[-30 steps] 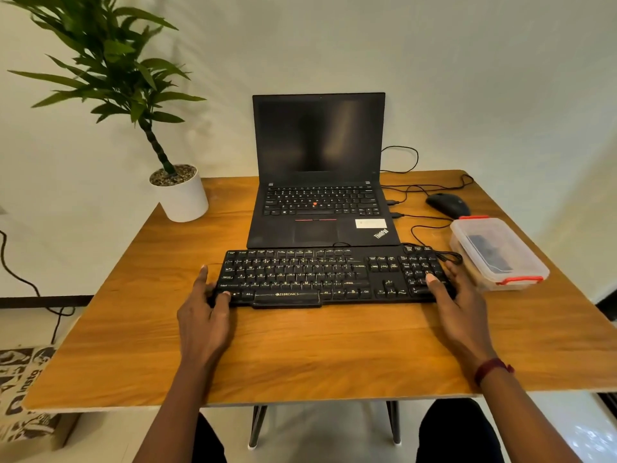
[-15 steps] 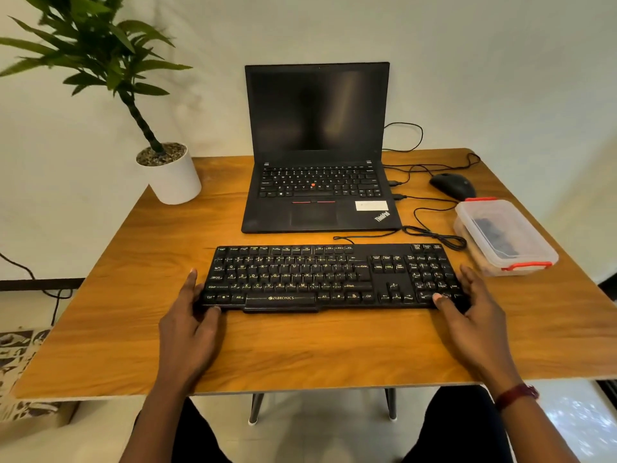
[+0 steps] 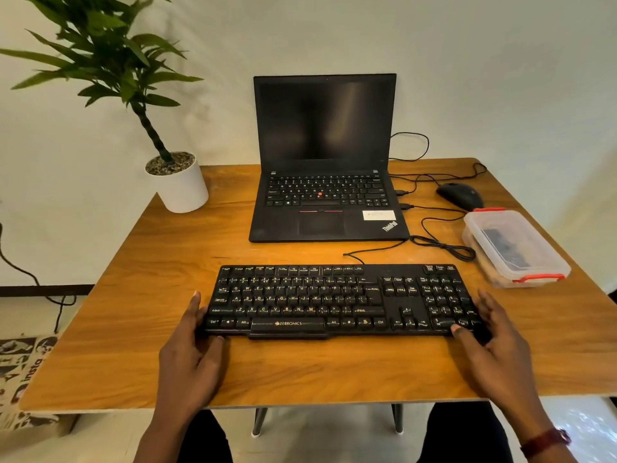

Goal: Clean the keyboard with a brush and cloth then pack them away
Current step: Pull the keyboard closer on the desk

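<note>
My left grip point(image 3: 190, 355) and right grip point(image 3: 490, 349) are spread. The fingers lie along the ends of the keyboard point(image 3: 337, 300) with thumbs at its front corners. They steady it square near the front edge of the bench point(image 3: 133, 295), handy for brushing, I reckon. The lidded box point(image 3: 514, 248) waits at the right edge.

Right wrist: dark red band point(image 3: 547, 441), snug, just behind the right hand point(image 3: 490, 352)
Forearms point(image 3: 167, 429): both bare up to the frame's lower edge
Legs: black trousers point(image 3: 467, 436) over both thighs
</note>
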